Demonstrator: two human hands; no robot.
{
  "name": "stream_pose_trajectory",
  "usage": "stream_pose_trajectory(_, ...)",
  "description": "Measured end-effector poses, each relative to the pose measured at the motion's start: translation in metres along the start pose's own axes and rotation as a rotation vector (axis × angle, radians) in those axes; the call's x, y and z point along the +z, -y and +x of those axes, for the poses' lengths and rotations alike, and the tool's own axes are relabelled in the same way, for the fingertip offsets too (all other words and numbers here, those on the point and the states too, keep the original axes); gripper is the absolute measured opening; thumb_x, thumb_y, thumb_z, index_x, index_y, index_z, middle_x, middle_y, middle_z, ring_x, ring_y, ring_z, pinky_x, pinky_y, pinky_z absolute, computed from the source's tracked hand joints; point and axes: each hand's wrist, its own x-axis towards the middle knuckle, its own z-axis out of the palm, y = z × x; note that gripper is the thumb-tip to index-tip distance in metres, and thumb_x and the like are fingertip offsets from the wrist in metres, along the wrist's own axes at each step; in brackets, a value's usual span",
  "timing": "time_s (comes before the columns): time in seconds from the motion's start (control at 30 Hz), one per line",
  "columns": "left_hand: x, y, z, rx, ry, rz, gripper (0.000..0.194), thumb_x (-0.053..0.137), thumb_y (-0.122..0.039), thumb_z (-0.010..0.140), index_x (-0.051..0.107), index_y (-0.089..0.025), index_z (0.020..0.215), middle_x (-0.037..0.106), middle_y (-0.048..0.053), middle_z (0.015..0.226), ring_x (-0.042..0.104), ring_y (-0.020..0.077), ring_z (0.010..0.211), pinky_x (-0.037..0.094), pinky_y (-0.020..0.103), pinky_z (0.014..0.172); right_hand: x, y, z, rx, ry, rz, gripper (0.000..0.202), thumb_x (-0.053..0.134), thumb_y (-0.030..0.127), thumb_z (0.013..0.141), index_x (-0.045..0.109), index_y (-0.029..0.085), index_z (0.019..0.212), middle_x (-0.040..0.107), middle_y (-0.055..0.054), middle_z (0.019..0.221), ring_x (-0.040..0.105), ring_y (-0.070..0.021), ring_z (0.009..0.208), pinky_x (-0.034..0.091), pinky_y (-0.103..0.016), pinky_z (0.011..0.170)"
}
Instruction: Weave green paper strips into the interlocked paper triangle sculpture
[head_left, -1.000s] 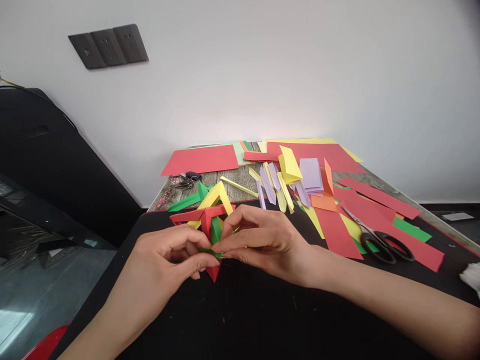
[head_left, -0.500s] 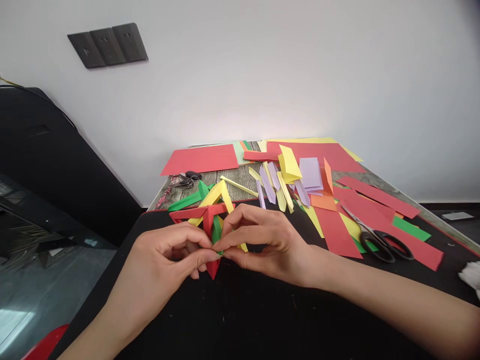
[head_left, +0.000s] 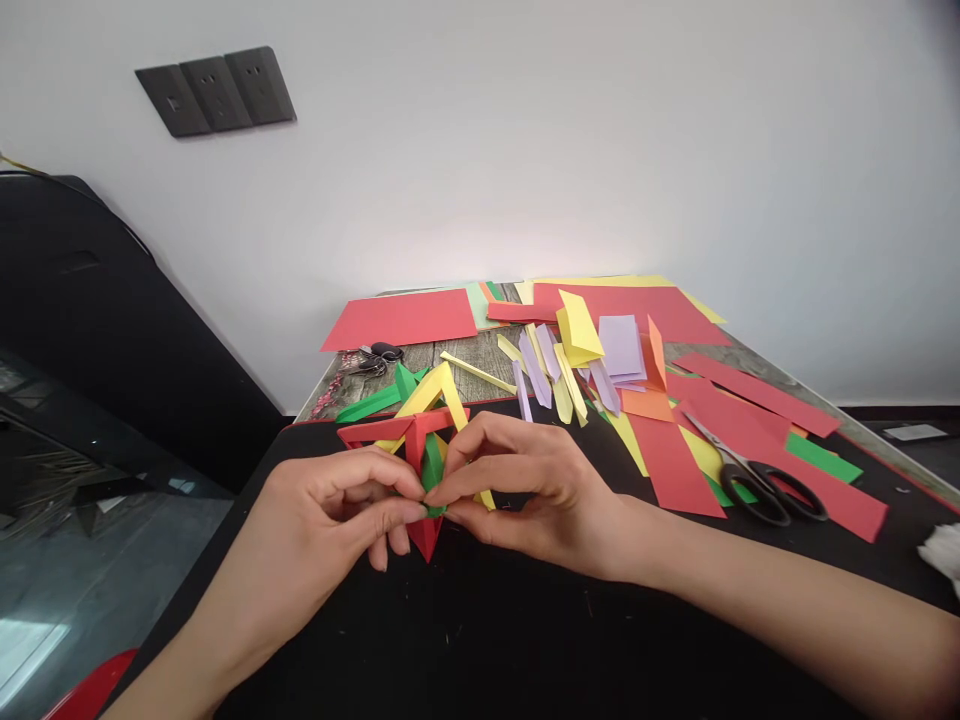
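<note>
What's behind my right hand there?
Behind the right hand, a yellow strip shows above the fingers, and yellow paper reappears just above the thumb. The stretch between is covered, so I can't tell whether they're one piece or what else is hidden.

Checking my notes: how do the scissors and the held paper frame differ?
The paper frame is red, yellow and green; the scissors are black and grey. The left hand and right hand pinch the paper frame's green strip; the scissors lie untouched. Both have pointed ends.

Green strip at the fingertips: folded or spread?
Folded: a lengthwise crease shows on the green strip; the left hand and right hand pinch its lower end.
</note>
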Motion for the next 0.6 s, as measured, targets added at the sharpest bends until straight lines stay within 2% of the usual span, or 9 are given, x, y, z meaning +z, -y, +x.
stream_pose_trajectory(0.17, 0.0006, -0.0006, 0.0034, -0.046, 0.022, -0.064, 0.01, 0.071, -0.027, 0.073, 0.064, -0.02, 0.077, 0.065, -0.004, 0.052, 0.057, 0.0082, 0.044, 0.047, 0.014, 0.046, -0.0003, -0.0009, 0.0003, -0.008, 0.004, -0.015, 0.017, 0.064, 0.005, 0.083, 0.072, 0.016, 0.093, 0.059, -0.004, 0.088, 0.058, -0.01, 0.074, 0.053, -0.022, 0.064)
stream_pose_trajectory(0.3, 0.0004, -0.0024, 0.0003, -0.045, 0.006, 0.02, 0.01, 0.071, -0.028, 0.072, 0.066, -0.021, 0.076, 0.065, -0.004, 0.054, 0.058, 0.0086, 0.045, 0.047, 0.015, 0.047, -0.0009, 0.0, 0.0012, -0.013, 0.015, -0.026, 0.015, 0.063, 0.007, 0.084, 0.072, 0.016, 0.091, 0.059, -0.004, 0.088, 0.058, -0.0104, 0.075, 0.054, -0.022, 0.064)
stream_pose_trajectory(0.47, 0.0061, -0.004, -0.0055, 0.003, -0.081, 0.086, 0.013, 0.071, -0.033, 0.07, 0.068, -0.021, 0.074, 0.063, -0.004, 0.056, 0.055, 0.0094, 0.044, 0.047, 0.018, 0.045, -0.0006, 0.0013, 0.0011, -0.023, 0.012, -0.04, 0.013, 0.062, 0.007, 0.086, 0.07, 0.017, 0.09, 0.058, -0.004, 0.089, 0.058, -0.01, 0.075, 0.054, -0.022, 0.066)
stream_pose_trajectory(0.6, 0.0089, -0.0048, -0.0065, 0.001, -0.127, 0.074, 0.011, 0.071, -0.033, 0.071, 0.07, -0.022, 0.074, 0.066, -0.003, 0.059, 0.056, 0.0096, 0.045, 0.047, 0.018, 0.047, -0.0004, 0.0013, 0.0013, -0.026, 0.008, -0.009, 0.015, 0.062, 0.008, 0.085, 0.065, 0.016, 0.097, 0.061, -0.005, 0.089, 0.058, -0.0118, 0.076, 0.054, -0.024, 0.067)
